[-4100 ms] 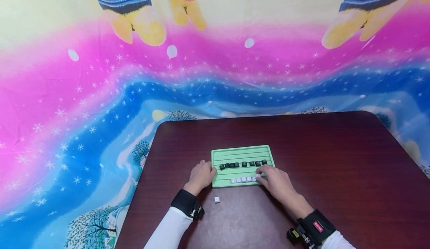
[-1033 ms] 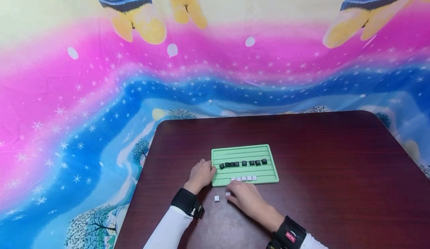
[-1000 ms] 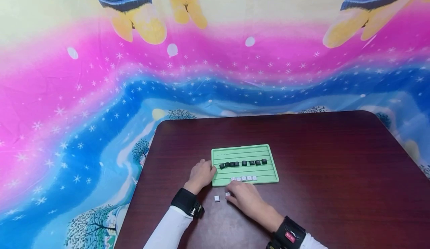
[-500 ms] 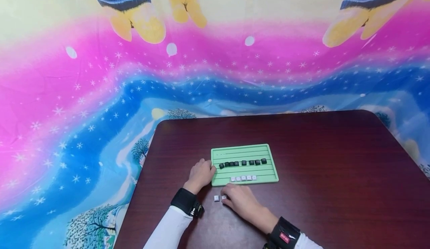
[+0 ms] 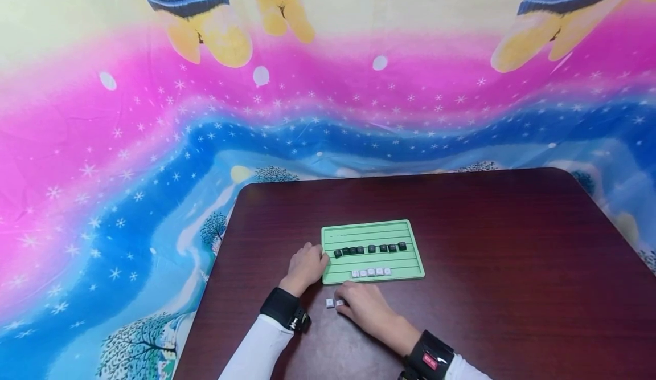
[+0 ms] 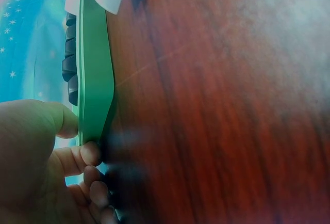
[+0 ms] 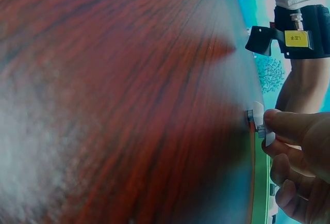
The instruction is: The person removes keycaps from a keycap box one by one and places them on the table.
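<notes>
Head view: the right hand point(image 5: 366, 307) has a white keycap point(image 5: 339, 302) at its fingertips. It is just beside a loose white keycap point(image 5: 329, 303) on the brown table point(image 5: 487, 289), in front of the green tray point(image 5: 369, 231). In the tray sit eight black keycaps point(image 5: 372, 249), with five white keycaps point(image 5: 371, 273) nearer the person. The step looks like lining up the two caps outside the tray. Next, I think, the fingers need to let go gently without bumping its neighbor.

Left wrist view: the left hand point(image 6: 36, 157) has its fingers bent, with thumb and pointer pinching the tray's corner.

Right wrist view: thumb and pointer squeeze the cap, almost closed; the other fingers curl in. I can't tell if it touches the table.
</notes>
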`<state>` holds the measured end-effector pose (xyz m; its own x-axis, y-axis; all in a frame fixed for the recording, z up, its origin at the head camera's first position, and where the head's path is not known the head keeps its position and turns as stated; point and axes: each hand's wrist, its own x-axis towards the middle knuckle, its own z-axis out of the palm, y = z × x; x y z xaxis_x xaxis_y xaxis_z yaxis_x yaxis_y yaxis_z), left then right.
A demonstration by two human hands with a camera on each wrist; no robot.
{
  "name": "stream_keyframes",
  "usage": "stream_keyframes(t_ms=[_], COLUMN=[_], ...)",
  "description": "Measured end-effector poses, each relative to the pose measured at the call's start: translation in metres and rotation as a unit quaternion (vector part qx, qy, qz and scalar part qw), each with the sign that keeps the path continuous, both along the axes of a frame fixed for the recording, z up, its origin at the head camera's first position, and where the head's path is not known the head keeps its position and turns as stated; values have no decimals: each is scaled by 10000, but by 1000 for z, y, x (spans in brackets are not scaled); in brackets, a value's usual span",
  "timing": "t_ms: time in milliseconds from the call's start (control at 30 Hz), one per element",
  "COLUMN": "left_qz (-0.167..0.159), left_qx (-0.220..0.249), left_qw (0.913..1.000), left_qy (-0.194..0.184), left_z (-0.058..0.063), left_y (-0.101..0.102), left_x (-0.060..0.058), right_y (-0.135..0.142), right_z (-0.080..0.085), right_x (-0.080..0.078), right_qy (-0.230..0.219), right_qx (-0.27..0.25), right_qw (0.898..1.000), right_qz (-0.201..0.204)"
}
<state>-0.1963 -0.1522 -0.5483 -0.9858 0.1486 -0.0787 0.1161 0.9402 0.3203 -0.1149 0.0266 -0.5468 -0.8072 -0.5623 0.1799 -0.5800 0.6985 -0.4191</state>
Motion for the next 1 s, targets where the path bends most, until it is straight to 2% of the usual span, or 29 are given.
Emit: stream_keyframes(t_ms=[1000], left_qz=[-13], left_qx=[40], left_qw=[10000], left_qy=[4], left_z=[0], left_y=[-1], left_x=[1], right_y=[-3], right_z=[-5], right_x=[0], right_qy=[-87], right_qx=[149], right_qw=[9999], right_qz=[-4])
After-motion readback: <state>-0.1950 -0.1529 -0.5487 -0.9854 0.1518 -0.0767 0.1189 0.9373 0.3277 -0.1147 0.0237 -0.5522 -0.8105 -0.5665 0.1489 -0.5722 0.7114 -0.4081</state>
